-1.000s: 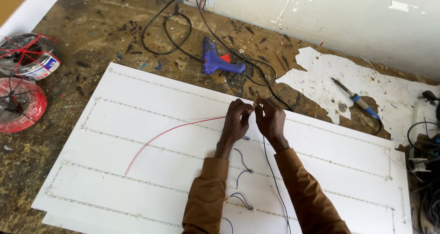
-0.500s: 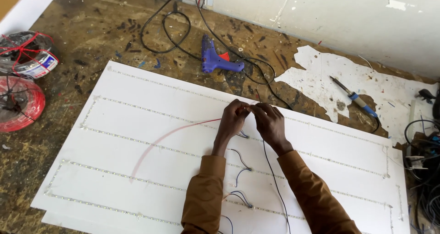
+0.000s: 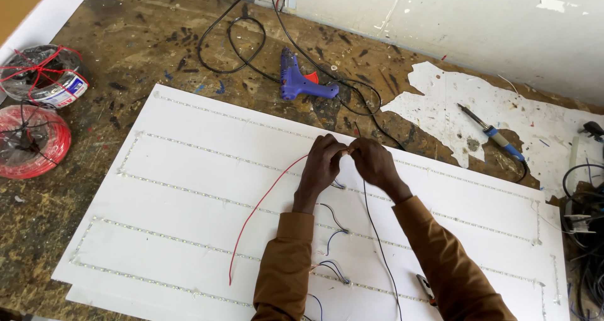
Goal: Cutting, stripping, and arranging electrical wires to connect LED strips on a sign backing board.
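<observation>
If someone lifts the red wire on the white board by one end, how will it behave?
The red wire is thin and lies in a loose curve, so it would probably hang floppy. It looks light. The left hand pinches its upper end, so it may only drag.

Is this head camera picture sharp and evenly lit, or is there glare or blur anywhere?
Head view: soft, even daylight and faint shadows. The white board is bright but keeps its strip detail. The left hand and right hand look sharp, though what they pinch is too small to resolve. The red wire reads clearly. Straight edges bow slightly near the frame borders.
</observation>
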